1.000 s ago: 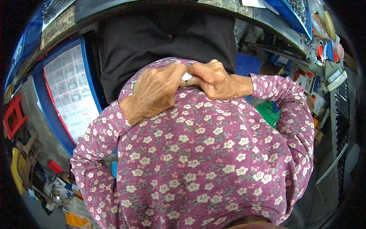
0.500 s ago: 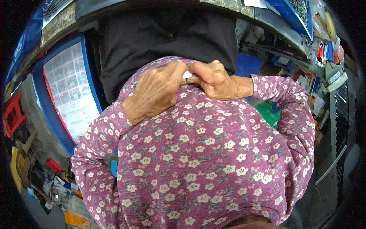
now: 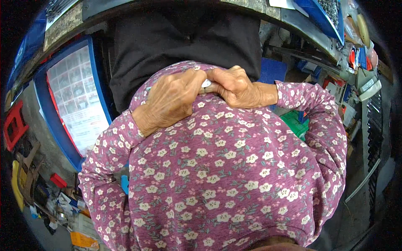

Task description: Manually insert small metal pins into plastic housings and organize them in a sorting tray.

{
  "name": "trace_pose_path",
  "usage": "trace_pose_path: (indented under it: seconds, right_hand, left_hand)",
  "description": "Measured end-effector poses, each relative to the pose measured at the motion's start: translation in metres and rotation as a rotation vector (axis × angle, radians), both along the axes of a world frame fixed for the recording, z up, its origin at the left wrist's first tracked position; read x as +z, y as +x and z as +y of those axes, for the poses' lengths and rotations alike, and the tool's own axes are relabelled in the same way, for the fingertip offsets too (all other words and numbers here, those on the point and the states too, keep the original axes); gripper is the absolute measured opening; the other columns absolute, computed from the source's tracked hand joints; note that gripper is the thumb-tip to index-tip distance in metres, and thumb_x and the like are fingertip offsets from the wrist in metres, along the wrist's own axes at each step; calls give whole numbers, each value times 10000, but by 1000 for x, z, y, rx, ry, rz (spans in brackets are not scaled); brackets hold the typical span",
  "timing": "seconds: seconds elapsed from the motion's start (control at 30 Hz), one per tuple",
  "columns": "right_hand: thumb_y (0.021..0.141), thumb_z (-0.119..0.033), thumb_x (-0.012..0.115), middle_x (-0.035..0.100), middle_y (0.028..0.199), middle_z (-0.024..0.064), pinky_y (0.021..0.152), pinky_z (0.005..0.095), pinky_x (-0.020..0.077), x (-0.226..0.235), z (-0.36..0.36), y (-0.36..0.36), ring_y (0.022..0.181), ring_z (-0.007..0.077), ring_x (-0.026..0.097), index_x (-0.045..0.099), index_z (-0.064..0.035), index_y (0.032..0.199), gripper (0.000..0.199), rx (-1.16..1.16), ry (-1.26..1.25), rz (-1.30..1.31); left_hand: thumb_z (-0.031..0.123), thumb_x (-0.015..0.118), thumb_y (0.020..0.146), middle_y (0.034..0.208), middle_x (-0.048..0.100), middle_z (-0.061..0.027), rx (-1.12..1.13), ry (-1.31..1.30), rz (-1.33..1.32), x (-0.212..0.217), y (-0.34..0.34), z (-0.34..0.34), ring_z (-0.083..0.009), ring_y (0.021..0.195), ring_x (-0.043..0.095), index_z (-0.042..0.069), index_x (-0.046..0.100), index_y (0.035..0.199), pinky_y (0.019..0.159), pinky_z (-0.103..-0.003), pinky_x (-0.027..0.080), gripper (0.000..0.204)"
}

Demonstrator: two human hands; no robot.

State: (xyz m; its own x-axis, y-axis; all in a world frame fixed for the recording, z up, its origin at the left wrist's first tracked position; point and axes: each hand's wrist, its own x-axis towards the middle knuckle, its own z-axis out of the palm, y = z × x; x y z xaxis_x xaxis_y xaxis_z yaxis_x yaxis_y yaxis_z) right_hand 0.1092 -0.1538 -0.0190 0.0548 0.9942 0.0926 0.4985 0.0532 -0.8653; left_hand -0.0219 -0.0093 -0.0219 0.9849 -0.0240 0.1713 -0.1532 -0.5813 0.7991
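Observation:
My left hand (image 3: 173, 95) and my right hand (image 3: 238, 87) meet in front of my body, over the hem of the flowered purple shirt (image 3: 217, 167). Both are closed, with their thumbs and fingertips close together. Between them shows a small white piece (image 3: 206, 83), pinched in my right hand. What kind of thing it is cannot be made out. The fingertips of my left hand press against its left side, and the rest of those fingers is hidden behind the hand.
Across the top runs a worn workbench edge (image 3: 63, 30). A blue tray (image 3: 328, 21) of small metal parts stands on it at right. To the left is a blue-framed sheet board (image 3: 77, 96); a red plastic part (image 3: 16, 126) lies farther out. A green bin (image 3: 296, 124) shows beside my right arm.
Both hands stay nearly in place. The white piece shows slightly less and sits turned a little between the fingertips; my left hand has shifted very slightly.

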Motion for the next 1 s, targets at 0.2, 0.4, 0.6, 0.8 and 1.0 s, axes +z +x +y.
trace_pose_path:
  seconds: [0.2,0.4,0.6,0.8,1.0]
  right_hand:
    - [762,-50,612,520,663,172,492,380,440,3,1,1,630,339,573,491,37,812,157,-46,-18,-16]
    - [791,-109,610,546,627,149,438,325,422,1,1,1,521,282,575,535,39,860,180,-56,39,-78]
    - [784,-112,620,556,633,134,444,319,421,2,1,3,519,270,576,544,19,866,172,-97,28,-69]
    - [799,-77,584,565,686,168,491,356,452,10,4,2,624,326,591,515,23,874,143,-109,-32,-57]
    - [789,-92,596,567,686,151,488,341,454,7,3,3,618,302,595,533,20,903,172,-100,3,-39]
  left_hand:
    - [19,535,730,737,545,-126,-7,99,-8,2,1,2,-286,608,573,16,473,882,502,-353,454,164]
    - [26,535,736,776,553,-128,26,89,-27,2,1,0,-274,660,580,12,485,915,521,-349,463,186]
    - [23,572,724,699,478,-122,92,86,-16,3,2,-3,-299,648,534,36,465,810,553,-376,429,138]
    - [11,528,701,720,512,-120,94,128,-86,-2,2,-1,-265,645,561,17,468,831,539,-345,454,143]
    - [13,590,707,707,503,-121,62,116,-38,0,2,2,-290,661,560,22,477,800,554,-356,451,147]
